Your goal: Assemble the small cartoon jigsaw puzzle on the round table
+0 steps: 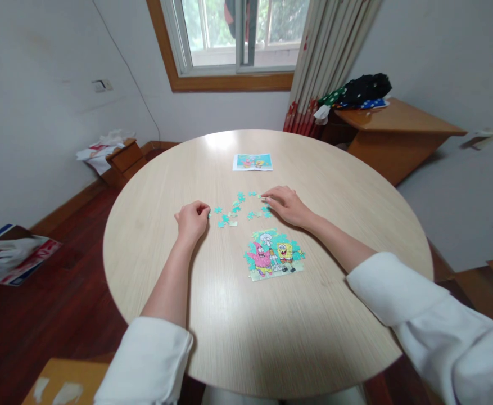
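On the round table, a partly assembled cartoon jigsaw puzzle (275,256) lies flat, with a pink starfish and a yellow sponge figure on it; its upper edge is uneven. Beyond it, several loose teal and pale puzzle pieces (236,209) are scattered. At the left end of these, my left hand (193,220) is closed in a pinch, and a bit of a teal puzzle piece (209,215) shows at its fingertips. My right hand (288,206) lies low over the right end of the pieces, fingers stretched out, the fingertips at a pale puzzle piece (261,196).
A printed reference picture (253,162) lies farther back on the round wooden table (153,185). Behind the table are a window (238,39) and a curtain (326,56). A wooden desk (402,121) with dark cloth stands at right, and a cardboard box (67,379) at lower left.
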{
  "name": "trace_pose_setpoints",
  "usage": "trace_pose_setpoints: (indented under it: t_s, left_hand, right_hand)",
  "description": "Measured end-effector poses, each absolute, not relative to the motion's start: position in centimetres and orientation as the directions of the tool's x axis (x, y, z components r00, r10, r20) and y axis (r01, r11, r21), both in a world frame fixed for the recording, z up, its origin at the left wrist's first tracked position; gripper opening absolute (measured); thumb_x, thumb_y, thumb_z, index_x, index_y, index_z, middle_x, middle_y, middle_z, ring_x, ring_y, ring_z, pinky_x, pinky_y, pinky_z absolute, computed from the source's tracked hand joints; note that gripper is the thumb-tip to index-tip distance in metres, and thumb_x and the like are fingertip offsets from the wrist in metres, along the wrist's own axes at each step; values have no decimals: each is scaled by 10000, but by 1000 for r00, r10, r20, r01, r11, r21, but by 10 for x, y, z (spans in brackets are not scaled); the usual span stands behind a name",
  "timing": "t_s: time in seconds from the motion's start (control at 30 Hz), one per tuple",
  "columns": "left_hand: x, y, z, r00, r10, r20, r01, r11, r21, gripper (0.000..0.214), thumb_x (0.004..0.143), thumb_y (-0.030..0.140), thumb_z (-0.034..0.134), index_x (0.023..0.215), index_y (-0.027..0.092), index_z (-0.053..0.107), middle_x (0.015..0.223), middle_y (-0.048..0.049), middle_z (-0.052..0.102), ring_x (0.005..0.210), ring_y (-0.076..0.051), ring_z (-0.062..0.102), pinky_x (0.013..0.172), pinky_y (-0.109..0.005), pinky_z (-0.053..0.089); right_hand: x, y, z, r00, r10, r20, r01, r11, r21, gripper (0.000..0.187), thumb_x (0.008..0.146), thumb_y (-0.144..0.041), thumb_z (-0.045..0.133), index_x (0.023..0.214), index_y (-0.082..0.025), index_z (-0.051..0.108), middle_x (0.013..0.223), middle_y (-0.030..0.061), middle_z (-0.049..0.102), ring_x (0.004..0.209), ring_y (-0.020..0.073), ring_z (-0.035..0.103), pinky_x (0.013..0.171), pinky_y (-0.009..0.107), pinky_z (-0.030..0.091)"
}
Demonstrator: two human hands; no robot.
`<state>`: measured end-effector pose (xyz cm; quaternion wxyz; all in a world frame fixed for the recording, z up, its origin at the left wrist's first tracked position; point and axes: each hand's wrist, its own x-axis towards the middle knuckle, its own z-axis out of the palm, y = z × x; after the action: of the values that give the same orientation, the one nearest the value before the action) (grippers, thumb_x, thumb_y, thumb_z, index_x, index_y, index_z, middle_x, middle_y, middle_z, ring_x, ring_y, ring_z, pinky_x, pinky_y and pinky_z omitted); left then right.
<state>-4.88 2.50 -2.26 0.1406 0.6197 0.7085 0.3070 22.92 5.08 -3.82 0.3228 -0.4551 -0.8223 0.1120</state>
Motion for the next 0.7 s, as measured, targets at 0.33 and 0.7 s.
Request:
trace_pose_setpoints:
  t_s: [0.33,0.7]
  left_hand:
    - [-51,28,-29,-194,958,210,763,13,646,162,813,244,552,814,200,709,864,-60,740,883,-220,654,893,-380,397]
    - [-50,26,-26,-191,960,205,779,21,626,158,822,259,541,800,219,692,849,-38,736,865,-218,645,921,-406,369]
  right_hand:
    - [205,67,-33,-461,799,385,713,592,-376,337,936,-331,441,1149,-263,692,1189,105,628,1120,281,504,949,482,329]
    - [182,72,-32,-574,749,331,677,662,-323,359,932,-256,445,1193,-333,678,1292,81,578,1217,284,452,1007,518,302]
